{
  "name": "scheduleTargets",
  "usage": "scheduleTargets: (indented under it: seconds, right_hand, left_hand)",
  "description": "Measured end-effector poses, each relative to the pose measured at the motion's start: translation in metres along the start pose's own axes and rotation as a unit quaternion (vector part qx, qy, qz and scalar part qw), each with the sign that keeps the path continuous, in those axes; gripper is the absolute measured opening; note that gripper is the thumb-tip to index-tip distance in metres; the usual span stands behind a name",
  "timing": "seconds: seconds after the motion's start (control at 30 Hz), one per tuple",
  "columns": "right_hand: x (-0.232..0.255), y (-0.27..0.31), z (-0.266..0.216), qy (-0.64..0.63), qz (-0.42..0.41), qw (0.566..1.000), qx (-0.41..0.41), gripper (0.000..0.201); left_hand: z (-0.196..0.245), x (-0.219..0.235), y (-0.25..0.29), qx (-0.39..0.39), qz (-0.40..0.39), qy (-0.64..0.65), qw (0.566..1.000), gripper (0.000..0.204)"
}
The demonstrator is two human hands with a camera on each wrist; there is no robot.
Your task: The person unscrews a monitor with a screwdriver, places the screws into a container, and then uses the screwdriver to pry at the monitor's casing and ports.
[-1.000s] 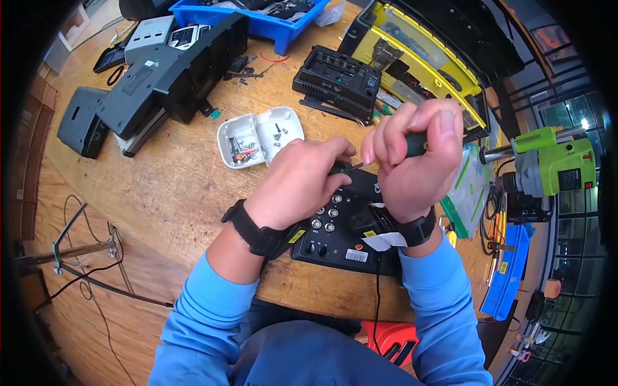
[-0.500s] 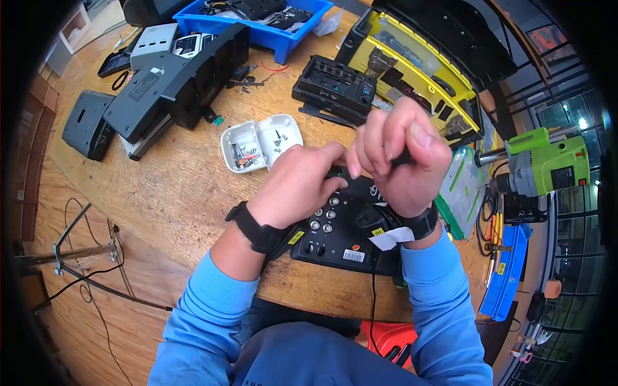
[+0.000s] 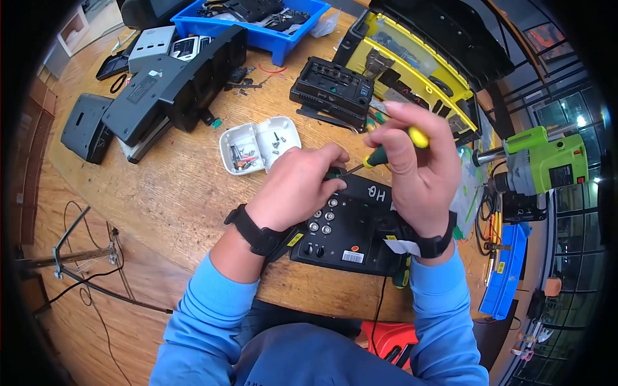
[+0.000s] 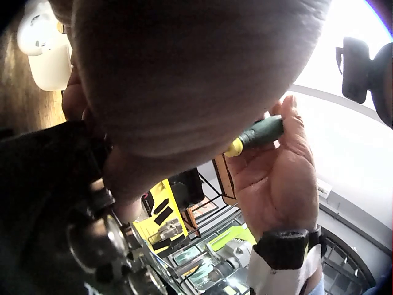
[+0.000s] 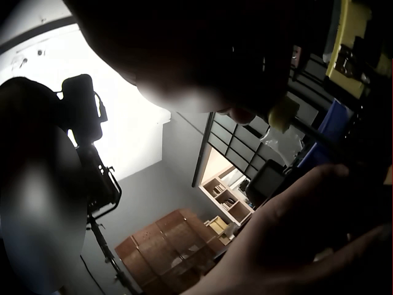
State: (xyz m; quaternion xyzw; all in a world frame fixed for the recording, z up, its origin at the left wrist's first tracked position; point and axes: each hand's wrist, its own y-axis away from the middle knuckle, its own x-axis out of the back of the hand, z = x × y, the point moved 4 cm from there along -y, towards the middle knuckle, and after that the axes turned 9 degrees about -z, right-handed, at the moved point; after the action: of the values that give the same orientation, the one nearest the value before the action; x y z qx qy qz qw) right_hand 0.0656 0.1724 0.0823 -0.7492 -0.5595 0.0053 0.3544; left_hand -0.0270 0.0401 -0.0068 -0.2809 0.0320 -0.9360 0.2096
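Observation:
A screwdriver [image 3: 376,157] with a green and yellow handle is held in my right hand [image 3: 426,174], thumb and fingers about the handle. Its thin shaft slants down to the left, towards the far edge of a black device [image 3: 354,225] with round metal connectors. At that edge my left hand [image 3: 293,183] grips the device, thumb on the near side and fingertips hidden beyond it. The left wrist view shows the green handle [image 4: 261,132] between the right fingers. The tip is hidden at the left fingers.
A white two-part box [image 3: 288,145] with screws stands beyond my left hand. Black housings [image 3: 145,96] lie at the left, a blue bin [image 3: 283,45] at the back. At the right are a yellow case [image 3: 421,80] and a green drill [image 3: 557,164]. Another green-yellow handle [image 3: 403,275] lies below my right wrist.
My right hand has turned at the wrist and its fingers have loosened from a tighter fist, so the screwdriver's handle now shows. The left hand has stayed at the device's edge.

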Motion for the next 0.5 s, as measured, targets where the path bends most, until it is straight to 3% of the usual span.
scheduleTargets:
  seconds: [0.07, 0.1, 0.23, 0.43, 0.5]
  right_hand:
    - [0.001, 0.000, -0.018, 0.178, 0.037, 0.983, 0.036, 0.031]
    - [0.000, -0.002, -0.022, 0.231, 0.047, 0.967, 0.094, 0.032]
    - [0.001, -0.001, -0.032, 0.340, 0.046, 0.932, 0.112, 0.031]
    - [-0.003, -0.022, -0.055, 0.420, -0.059, 0.904, 0.057, 0.035]
    - [0.005, -0.027, -0.059, 0.496, -0.173, 0.851, -0.005, 0.032]
  left_hand:
    - [-0.001, -0.001, 0.000, -0.013, 0.020, 0.001, 1.000, 0.036]
    - [0.000, -0.001, 0.000, -0.027, 0.038, 0.002, 0.999, 0.032]
    - [0.003, 0.002, 0.000, -0.023, 0.033, -0.014, 0.999, 0.033]
    - [0.008, 0.005, 0.002, 0.014, 0.020, -0.048, 0.999, 0.033]
    - [0.003, 0.001, 0.000, -0.024, 0.033, 0.003, 0.999, 0.032]
